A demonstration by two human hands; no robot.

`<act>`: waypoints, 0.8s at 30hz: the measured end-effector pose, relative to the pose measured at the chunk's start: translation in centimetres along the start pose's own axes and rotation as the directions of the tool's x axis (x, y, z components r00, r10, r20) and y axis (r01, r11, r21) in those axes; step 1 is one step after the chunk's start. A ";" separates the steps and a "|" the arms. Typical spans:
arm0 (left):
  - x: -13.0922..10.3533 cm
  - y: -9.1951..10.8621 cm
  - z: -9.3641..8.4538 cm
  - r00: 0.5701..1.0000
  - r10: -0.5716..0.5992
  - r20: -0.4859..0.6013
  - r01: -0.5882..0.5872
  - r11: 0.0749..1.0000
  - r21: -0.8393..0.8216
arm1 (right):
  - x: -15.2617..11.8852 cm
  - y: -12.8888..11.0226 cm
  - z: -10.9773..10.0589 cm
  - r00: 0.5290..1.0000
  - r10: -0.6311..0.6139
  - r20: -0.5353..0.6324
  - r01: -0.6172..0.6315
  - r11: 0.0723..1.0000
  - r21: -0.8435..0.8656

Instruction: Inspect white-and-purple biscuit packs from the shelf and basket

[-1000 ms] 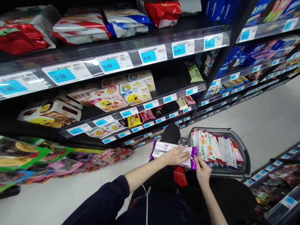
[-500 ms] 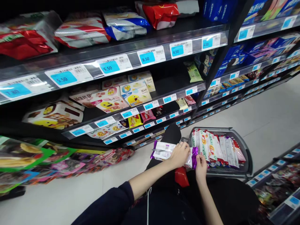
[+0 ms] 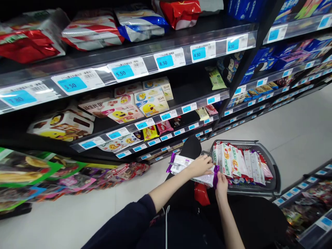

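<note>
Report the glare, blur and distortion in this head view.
Head view: glare streaks the clear strip over the price tags; the green packets at the left edge are smeared and stretched; shelf lines bow toward the corners; the left hand, right hand and purple-ended packets are fairly sharp.

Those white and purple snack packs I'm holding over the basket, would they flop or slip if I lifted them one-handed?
The white and purple packs look like thin glossy film, so probably light and slippery. Held by left hand and right hand, they likely sag.

Small shelf price labels unreadable
</note>
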State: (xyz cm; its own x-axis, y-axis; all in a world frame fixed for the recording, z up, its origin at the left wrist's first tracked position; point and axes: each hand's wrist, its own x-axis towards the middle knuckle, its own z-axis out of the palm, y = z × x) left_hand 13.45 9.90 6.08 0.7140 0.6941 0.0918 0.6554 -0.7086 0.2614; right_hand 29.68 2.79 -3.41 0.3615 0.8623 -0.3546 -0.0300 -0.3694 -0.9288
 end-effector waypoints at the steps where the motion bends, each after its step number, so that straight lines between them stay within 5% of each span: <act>1: -0.6 -0.6 -0.1 0.999 -0.030 0.011 0.030 1.000 0.005 | 0.2 0.2 -0.1 1.000 0.018 -0.003 -0.018 1.000 0.004; 5: -5.1 -3.5 -0.8 0.993 -0.076 0.087 0.078 0.997 -0.024 | 0.5 0.4 -0.2 0.997 0.076 -0.002 -0.076 0.997 0.017; 12: -12.9 -7.0 -2.0 0.984 -0.176 -0.004 0.174 0.976 -0.130 | 0.5 0.7 -0.1 0.994 0.105 0.039 -0.106 0.994 0.030; 19: -11.6 -7.3 -1.7 0.962 -0.253 -0.100 0.197 0.901 -0.387 | 1.9 1.7 -0.6 0.996 0.080 0.034 -0.077 0.995 -0.069; 24: -11.0 -7.9 -2.5 0.961 -0.274 -0.032 0.238 0.882 -0.407 | 2.8 1.7 -0.5 0.998 0.063 0.014 -0.061 0.987 -0.151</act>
State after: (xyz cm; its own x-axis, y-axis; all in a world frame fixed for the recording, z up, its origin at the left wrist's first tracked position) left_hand -0.20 8.16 5.42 0.4991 0.8652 0.0473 0.6476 -0.4087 0.6431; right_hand 31.12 4.38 -5.95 0.3455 0.8420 -0.4143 0.0892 -0.4689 -0.8787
